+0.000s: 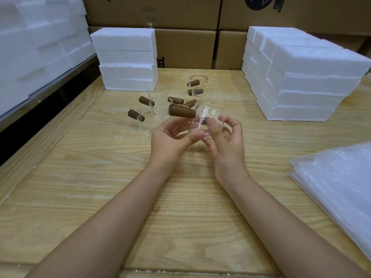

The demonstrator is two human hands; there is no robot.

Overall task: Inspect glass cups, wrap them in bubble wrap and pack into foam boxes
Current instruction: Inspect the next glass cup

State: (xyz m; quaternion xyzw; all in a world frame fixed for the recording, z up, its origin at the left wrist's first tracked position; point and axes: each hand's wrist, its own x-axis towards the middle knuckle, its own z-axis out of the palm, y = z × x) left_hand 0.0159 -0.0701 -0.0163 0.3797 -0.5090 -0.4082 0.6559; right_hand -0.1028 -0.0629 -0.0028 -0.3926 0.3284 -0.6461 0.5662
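A clear glass cup (208, 115) with a brown wooden handle (181, 111) is held up above the wooden table (100, 177), tilted, handle pointing left. My left hand (170, 137) grips its base from the left. My right hand (226, 137) pinches its lower wall from the right, fingers spread. Behind it several more glass cups with brown handles (152, 117) stand on the table. A stack of bubble wrap sheets (341, 187) lies at the right edge.
White foam boxes are stacked at the back centre-left (126, 59), at the right (301, 77) and on a shelf at the left (36, 47). Cardboard cartons (184, 47) form a wall behind the table.
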